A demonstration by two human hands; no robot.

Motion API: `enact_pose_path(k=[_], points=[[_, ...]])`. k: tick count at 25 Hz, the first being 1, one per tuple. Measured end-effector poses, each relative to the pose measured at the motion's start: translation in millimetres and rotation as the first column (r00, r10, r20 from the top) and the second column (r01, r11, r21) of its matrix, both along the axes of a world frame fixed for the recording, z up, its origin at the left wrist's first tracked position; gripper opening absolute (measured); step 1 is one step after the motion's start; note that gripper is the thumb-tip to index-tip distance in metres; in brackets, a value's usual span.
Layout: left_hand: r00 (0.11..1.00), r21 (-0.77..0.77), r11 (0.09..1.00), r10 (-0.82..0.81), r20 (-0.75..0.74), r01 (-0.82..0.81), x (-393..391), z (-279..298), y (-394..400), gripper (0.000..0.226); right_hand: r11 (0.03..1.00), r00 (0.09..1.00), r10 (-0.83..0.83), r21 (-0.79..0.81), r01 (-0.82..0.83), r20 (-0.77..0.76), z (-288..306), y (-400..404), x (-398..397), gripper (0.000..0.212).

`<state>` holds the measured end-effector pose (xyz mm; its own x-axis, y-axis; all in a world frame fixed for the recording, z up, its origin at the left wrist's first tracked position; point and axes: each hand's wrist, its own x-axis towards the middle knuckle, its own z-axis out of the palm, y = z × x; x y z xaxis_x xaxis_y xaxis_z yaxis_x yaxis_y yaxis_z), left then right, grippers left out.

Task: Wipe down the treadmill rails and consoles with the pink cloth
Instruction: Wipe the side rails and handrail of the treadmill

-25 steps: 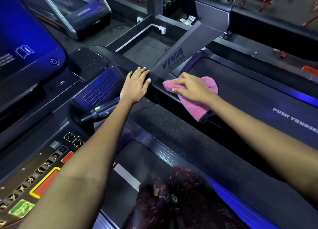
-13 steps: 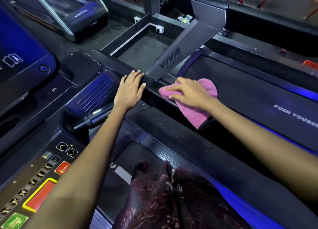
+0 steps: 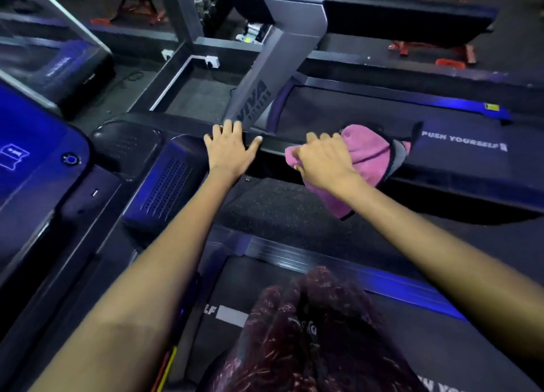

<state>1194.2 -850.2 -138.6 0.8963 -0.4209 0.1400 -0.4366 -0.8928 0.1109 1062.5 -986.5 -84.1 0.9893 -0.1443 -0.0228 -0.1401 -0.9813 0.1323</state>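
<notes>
Since a second ago the right hand (image 3: 322, 162) had slid the pink cloth (image 3: 369, 162) rightward along the handrail (image 3: 273, 144). Nearest, a patterned maroon garment (image 3: 309, 332) hung over the ribbed treadmill belt. Farther, the right fingers curled into the fuzzy cloth draped on the smooth black rail; the left hand (image 3: 231, 153) lay flat beside it, fingers spread. Beyond rose the grey "VIVA" upright (image 3: 265, 88).

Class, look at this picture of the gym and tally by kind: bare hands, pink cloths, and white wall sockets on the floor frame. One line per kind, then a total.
Bare hands: 2, the left hand flat on the dark rail, the right hand gripping the cloth
Pink fabric cloth: 1
White wall sockets: 2, at and
Total: 5
</notes>
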Motion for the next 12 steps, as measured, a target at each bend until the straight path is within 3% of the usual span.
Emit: enact_pose_path(k=[4,7,9,12], points=[[0.996,0.055,0.994,-0.089,0.002,0.089,6,5,2,0.063,0.967,0.975,-0.215,0.125,0.221,-0.061,-5,33,-34,0.025],[0.996,0.046,0.995,-0.087,-0.007,0.087,9,6,0,0.059,0.873,0.916,-0.401,0.308,0.377,0.015,-11,42,-40,0.029],[0.98,-0.032,0.98,-0.198,0.0,0.198,8,1,-8,0.049,0.851,0.874,-0.472,0.319,0.418,0.114,-16,41,-25,0.033],[0.894,-0.174,0.884,-0.446,-0.034,0.434,5,-6,-27,0.038,0.853,0.851,-0.502,0.252,0.458,0.152,-23,40,11,0.035]])
